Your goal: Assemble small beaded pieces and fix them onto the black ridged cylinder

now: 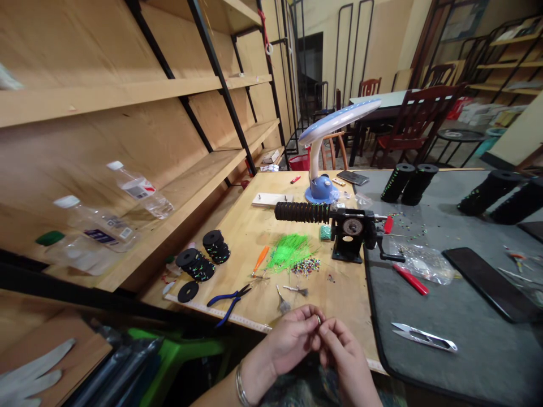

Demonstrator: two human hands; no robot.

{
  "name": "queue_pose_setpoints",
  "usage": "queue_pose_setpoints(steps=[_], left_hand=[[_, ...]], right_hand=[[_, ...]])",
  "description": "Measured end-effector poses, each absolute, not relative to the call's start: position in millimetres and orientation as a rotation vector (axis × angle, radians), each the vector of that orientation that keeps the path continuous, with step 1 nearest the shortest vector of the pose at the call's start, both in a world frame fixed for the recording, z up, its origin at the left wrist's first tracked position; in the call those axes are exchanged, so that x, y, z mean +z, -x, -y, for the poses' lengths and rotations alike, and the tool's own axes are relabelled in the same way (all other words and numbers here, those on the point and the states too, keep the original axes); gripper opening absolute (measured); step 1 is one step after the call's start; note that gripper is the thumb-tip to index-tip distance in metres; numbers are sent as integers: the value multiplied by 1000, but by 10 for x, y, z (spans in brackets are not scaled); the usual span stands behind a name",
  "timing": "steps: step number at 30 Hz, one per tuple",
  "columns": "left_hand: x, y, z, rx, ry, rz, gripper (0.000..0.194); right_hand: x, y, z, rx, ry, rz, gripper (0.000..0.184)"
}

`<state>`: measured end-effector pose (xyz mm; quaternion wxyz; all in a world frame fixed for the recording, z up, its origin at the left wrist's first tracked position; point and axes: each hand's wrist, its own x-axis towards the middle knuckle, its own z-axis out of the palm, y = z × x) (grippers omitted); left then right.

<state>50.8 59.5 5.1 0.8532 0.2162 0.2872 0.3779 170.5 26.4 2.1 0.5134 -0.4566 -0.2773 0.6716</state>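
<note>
My left hand, with a silver bangle on its wrist, is closed in a pinch at the table's front edge. Against its fingertips, my right hand is pinched shut too. Something small and shiny shows between them, too tiny to name. Just beyond lie two small bundles of fine grey strands. Farther back are a pile of bright green strands and a heap of multicoloured beads. An orange-handled tool and blue-handled pliers rest to the left.
A black hand-cranked device carries a ridged black foam roll. Black foam spools stand at left. On the grey mat are thread snips, a red tool and a dark phone-like slab. A blue-white lamp stands behind.
</note>
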Motion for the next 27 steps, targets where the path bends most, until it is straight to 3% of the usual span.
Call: queue_pose_setpoints(steps=[11,27], left_hand=[[46,-523,-582,840,-438,-600,23],[95,-529,-576,862,-379,-674,25]], right_hand=[[95,-1732,-295,1686,1173,743,58],[-24,-1760,-295,1601,1118,755,51]])
